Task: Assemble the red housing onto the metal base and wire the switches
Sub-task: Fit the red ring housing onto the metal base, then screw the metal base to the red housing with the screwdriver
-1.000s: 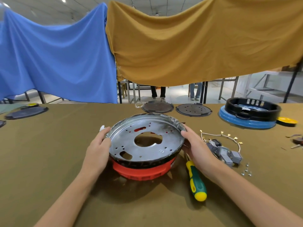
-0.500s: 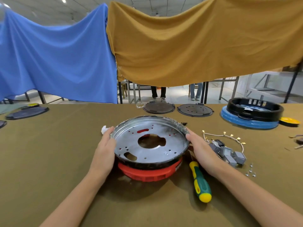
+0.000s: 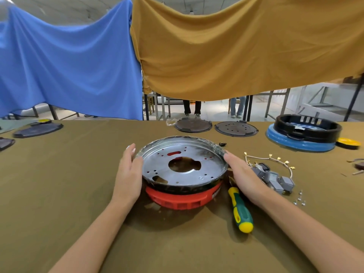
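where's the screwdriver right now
The screwdriver lies on the table right of the red housing, just under the right hand.

Two forearms enter the head view from the lower edge, one on each side. Both are bare from the frame edge to the wrist: any sleeve lies outside the picture. The left hand [image 3: 129, 174] wears neither glove nor ring, and its fingernails are short with pale tips. The right hand [image 3: 243, 175] is likewise ungloved. The wrists carry no watch, strap or band. Only forearms and hands are visible.
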The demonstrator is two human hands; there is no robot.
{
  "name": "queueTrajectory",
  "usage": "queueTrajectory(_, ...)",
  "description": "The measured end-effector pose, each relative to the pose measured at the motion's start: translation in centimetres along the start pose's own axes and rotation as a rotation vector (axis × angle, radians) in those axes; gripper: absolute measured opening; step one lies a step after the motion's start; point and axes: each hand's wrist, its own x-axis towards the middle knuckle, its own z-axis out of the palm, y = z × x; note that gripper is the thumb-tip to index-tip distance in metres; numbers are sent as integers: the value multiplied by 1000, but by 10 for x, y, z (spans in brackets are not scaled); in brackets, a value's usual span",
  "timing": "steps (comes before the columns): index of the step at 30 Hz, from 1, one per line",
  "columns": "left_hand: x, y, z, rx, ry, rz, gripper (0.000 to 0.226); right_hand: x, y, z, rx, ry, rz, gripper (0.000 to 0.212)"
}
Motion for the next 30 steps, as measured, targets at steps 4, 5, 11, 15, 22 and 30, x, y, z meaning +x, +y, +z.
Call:
queueTrajectory(4, -29, 25, 0, 361, 68, 611, 50, -4, -6, -6, -74, 89, 41, 61)
queueTrajectory(5, -39, 27, 5, 448, 18, 742, 47, -5, -10, -8, -65, 99, 48, 60)
queueTrajectory(11, -73, 18, 29, 806, -139, 990, 36, -37, -18, -36, -303, 118, -95, 45)
queueTrajectory(15, -75, 20, 27, 846, -111, 966, 36, -63, -19, -70, -442, 188, -96, 17)
queueTrajectory(22, -84, 27, 23, 891, -123, 928, 46, -90, -27, -119, -871, 82, 55, 12)
queueTrajectory(30, -89, 32, 24, 947, -168, 927, 47, -92, -7, -112, -1159, 12, 153, 11)
